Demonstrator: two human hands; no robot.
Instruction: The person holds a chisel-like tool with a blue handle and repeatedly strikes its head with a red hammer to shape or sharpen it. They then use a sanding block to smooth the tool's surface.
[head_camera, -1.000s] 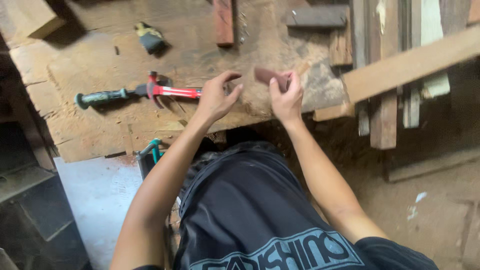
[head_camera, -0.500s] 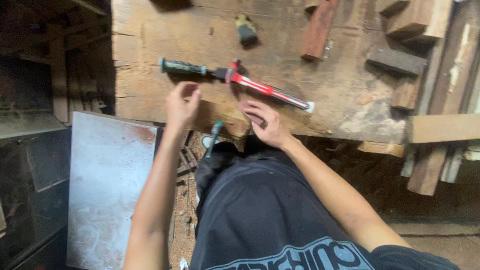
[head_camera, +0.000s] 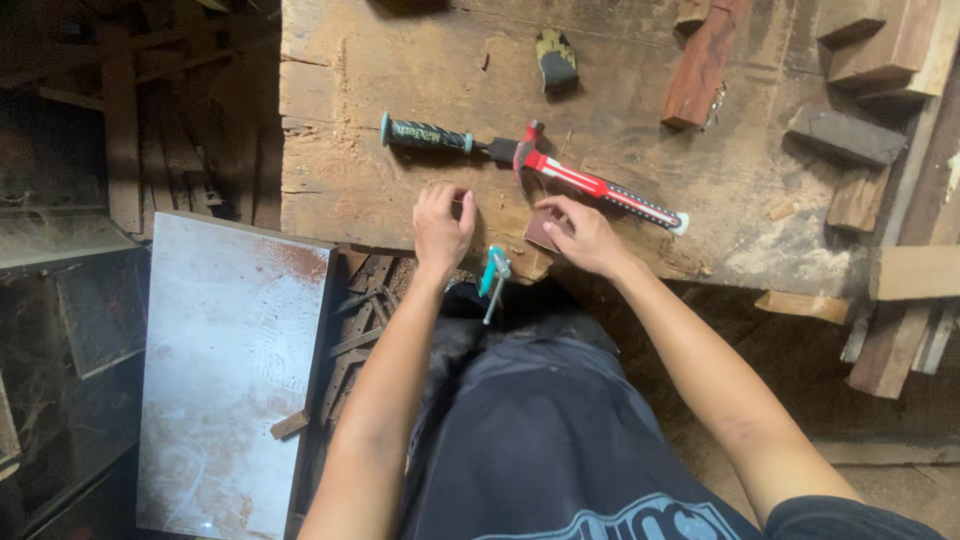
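Observation:
My left hand (head_camera: 442, 222) rests on the near edge of a worn wooden workbench (head_camera: 380, 90), fingers curled, gripping a small object I cannot make out. My right hand (head_camera: 586, 236) presses a small reddish-brown wooden block (head_camera: 541, 230) onto the bench beside it. Just beyond both hands lies a red-handled claw hammer (head_camera: 590, 185), and a dark chisel with a green-black grip (head_camera: 430, 135) points at its head. A teal-handled clamp (head_camera: 492, 276) hangs from the bench edge between my arms.
Wood offcuts (head_camera: 700, 65) and blocks (head_camera: 845, 135) lie at the bench's far right, planks (head_camera: 915, 275) beside them. A dark yellow-tipped item (head_camera: 556, 60) sits at the back. A rusty metal sheet (head_camera: 235, 370) lies on the floor at left, with scrap wood beyond it.
The view swung left across the bench. Both hands came down from chest height to the bench edge, and the right hand now holds the block flat on the wood.

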